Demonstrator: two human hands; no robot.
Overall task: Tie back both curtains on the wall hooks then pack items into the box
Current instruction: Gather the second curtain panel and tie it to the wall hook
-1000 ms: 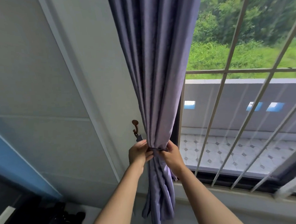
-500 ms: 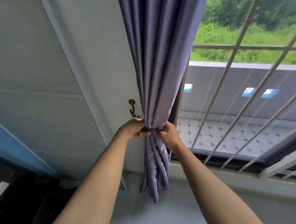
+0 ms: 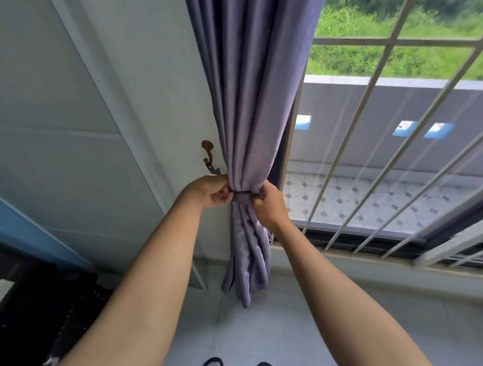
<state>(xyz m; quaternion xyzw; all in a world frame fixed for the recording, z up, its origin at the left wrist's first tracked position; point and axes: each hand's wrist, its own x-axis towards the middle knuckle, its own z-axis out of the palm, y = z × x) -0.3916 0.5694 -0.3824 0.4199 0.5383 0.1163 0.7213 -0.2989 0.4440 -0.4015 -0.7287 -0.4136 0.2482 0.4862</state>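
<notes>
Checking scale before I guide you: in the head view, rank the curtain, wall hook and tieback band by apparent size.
1. curtain, largest by far.
2. tieback band, a short strip showing between the left hand and right hand.
3. wall hook, close to the band's visible part, so that order is unsure.

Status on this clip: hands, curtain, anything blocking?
Left hand and right hand both pinch the tieback band around the gathered purple curtain. Wall hook just above left hand, unobstructed. Nothing in the way.
</notes>
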